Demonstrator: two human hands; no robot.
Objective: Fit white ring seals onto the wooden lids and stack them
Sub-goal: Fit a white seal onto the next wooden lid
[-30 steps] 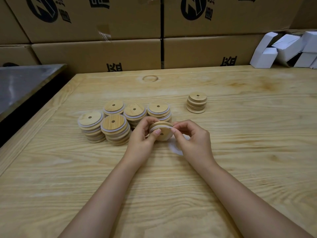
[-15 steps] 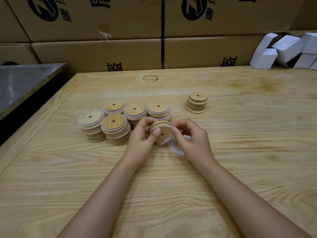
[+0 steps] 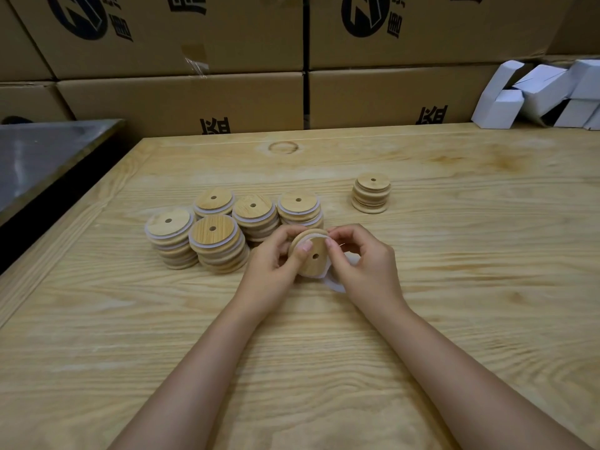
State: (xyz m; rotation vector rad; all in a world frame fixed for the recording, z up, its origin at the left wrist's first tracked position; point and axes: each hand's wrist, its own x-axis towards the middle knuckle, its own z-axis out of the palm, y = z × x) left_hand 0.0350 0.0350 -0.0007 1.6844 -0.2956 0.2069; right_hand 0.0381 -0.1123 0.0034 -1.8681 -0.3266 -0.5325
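Wooden lid [image 3: 314, 256] held tilted just above the table [image 3: 454, 287], centre hole toward the camera; left hand [image 3: 271, 264] grips its left edge, thumb pressed on the face; right hand [image 3: 368, 271] pinches the white ring seal [image 3: 319, 237] at the lid's upper right rim; white also shows below the lower edge. Spare rings [image 3: 337, 285] lie under the right hand. Five sealed stacks [image 3: 217, 245] just left of the hands; one bare stack [image 3: 371, 194] apart, behind and right.
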